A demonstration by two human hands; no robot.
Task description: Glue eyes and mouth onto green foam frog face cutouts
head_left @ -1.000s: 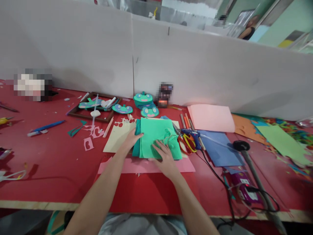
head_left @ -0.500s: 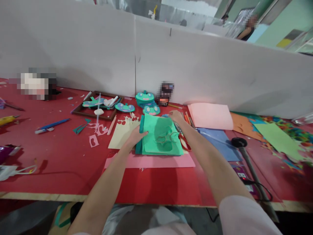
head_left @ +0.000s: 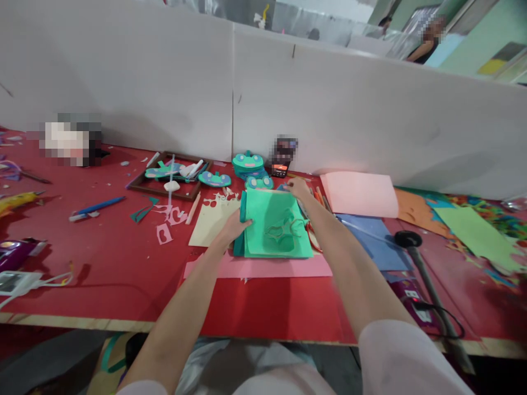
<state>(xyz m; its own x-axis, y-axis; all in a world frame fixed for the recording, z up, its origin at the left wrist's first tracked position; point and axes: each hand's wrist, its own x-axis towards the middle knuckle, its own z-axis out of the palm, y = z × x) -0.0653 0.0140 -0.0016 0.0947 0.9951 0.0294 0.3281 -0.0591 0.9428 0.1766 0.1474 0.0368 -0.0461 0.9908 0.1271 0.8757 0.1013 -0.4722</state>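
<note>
A stack of green craft sheets (head_left: pixel 257 219), with a darker teal sheet under the top one, lies in front of me. My left hand (head_left: pixel 235 226) grips its left edge, thumb on top. On the upper sheet are cut outlines and loose cut-out strips (head_left: pixel 284 230). My right hand (head_left: pixel 298 188) is past the stack's far right corner, fingers pinched together beside a small blue piece; what they hold is too small to tell. Red-handled scissors (head_left: pixel 313 238) are partly hidden by my right forearm. Frog-face cut-outs (head_left: pixel 248 162) lie just behind the stack.
Pink (head_left: pixel 263 267) and cream sheets (head_left: pixel 206 225) lie under and beside the stack. Left are a brown frame tray (head_left: pixel 164 190) and a blue pen (head_left: pixel 101 206). A phone (head_left: pixel 284 153) leans on the white partition. Right are a blue sheet (head_left: pixel 373 241) and a black-headed stand (head_left: pixel 407 239).
The view has shifted slightly, so the table things sit a little further right. My right hand has moved slightly farther back, fingers pinched. My left hand keeps its place on the sheets.
</note>
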